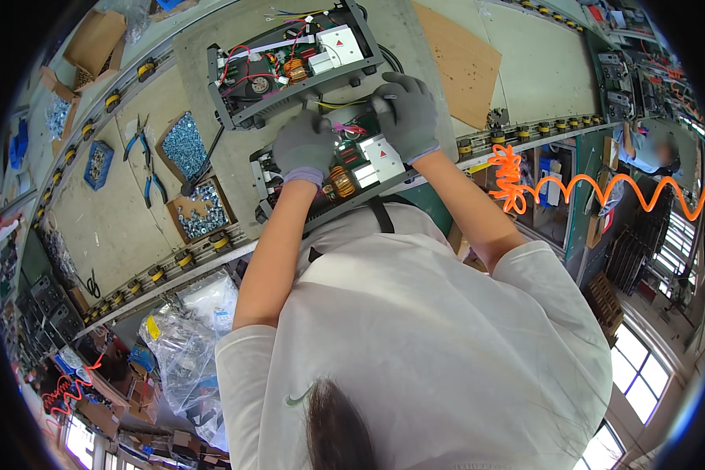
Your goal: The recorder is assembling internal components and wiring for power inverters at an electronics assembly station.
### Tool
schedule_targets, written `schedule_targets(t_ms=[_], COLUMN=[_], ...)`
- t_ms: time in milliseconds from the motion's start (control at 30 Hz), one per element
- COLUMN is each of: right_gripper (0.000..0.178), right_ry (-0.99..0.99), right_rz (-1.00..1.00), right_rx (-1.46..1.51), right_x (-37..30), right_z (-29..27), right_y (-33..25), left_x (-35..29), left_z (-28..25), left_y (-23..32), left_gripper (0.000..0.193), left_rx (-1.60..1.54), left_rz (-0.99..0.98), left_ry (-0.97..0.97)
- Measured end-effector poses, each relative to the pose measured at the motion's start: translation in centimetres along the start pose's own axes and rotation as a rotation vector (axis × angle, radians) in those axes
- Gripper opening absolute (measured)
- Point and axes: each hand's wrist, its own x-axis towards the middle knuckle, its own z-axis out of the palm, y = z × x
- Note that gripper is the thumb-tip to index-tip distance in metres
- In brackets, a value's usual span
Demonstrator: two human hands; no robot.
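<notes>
An opened electronic unit (358,205) with a dark metal frame lies right in front of me. A copper-wound coil (341,182), a white block (379,160) and pink-red wires (349,128) show inside it. My left hand (304,146), in a grey glove, is closed over the unit's far left part, its fingertips blurred. Over the far right part, my right hand (407,117), gloved alike, has its fingers curled in. Yellow and dark wires (338,104) run between the hands. What either hand pinches is hidden.
A second opened unit (270,103) sits just beyond. To the left are a box of screws (184,146), another box of small metal parts (201,211), pliers (138,141) and a blue tray (97,165). Cardboard (466,66) and an orange coiled hose (509,178) are at right.
</notes>
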Motion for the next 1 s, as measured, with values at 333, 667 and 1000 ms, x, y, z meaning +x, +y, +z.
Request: schedule_targets(t_ms=[333, 667, 1000], right_gripper=[0.018, 0.018, 0.021], right_ry=[0.113, 0.112, -0.033], right_rz=[0.169, 0.203, 0.248], right_rx=[0.165, 0.267, 0.052], right_x=[-1.7, -0.9, -0.2], right_z=[0.2, 0.7, 0.1], right_y=[-0.1, -0.3, -2.1], left_x=[3.2, 2.8, 5.1], left_z=[2.8, 1.3, 4.8], left_y=[-0.9, -1.3, -2.5], left_gripper=[0.038, 0.032, 0.024], left_rx=[-0.819, -0.622, -0.645], left_rz=[0.052, -0.378, 0.229], left_ry=[0.028, -0.196, 0.087])
